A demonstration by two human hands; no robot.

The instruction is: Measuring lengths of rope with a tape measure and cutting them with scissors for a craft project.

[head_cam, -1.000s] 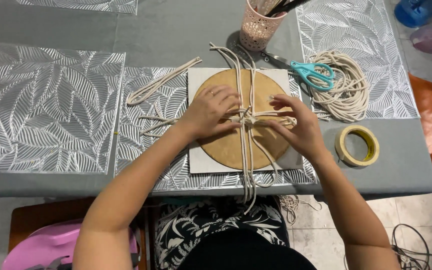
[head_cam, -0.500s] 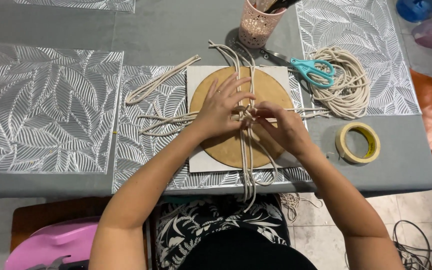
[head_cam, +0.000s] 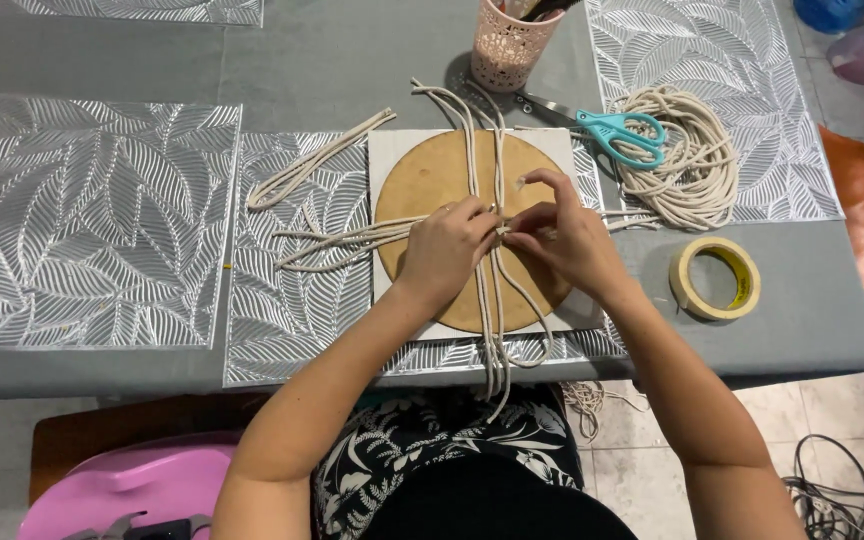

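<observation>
A round wooden board (head_cam: pixel 430 190) lies on a white square sheet (head_cam: pixel 384 160) on the grey table. Several cream cords (head_cam: pixel 472 130) run lengthwise across the board and hang over the table's front edge; other strands (head_cam: pixel 337 240) cross them and trail off to the left. My left hand (head_cam: pixel 447 250) and my right hand (head_cam: pixel 562 235) meet at the crossing near the board's middle. The fingertips of both hands pinch the cords there, at what looks like a knot.
A coil of cream rope (head_cam: pixel 687 165) lies right of the board with teal-handled scissors (head_cam: pixel 612 130) on it. A roll of masking tape (head_cam: pixel 717 278) sits near the front right. A pink perforated cup (head_cam: pixel 507 45) stands behind. Loose cord pieces (head_cam: pixel 317 160) lie left.
Both hands have drawn closer together over the knot, and the right hand's fingers have moved from the right side of the crossing onto its middle. The camera view shifted slightly.
</observation>
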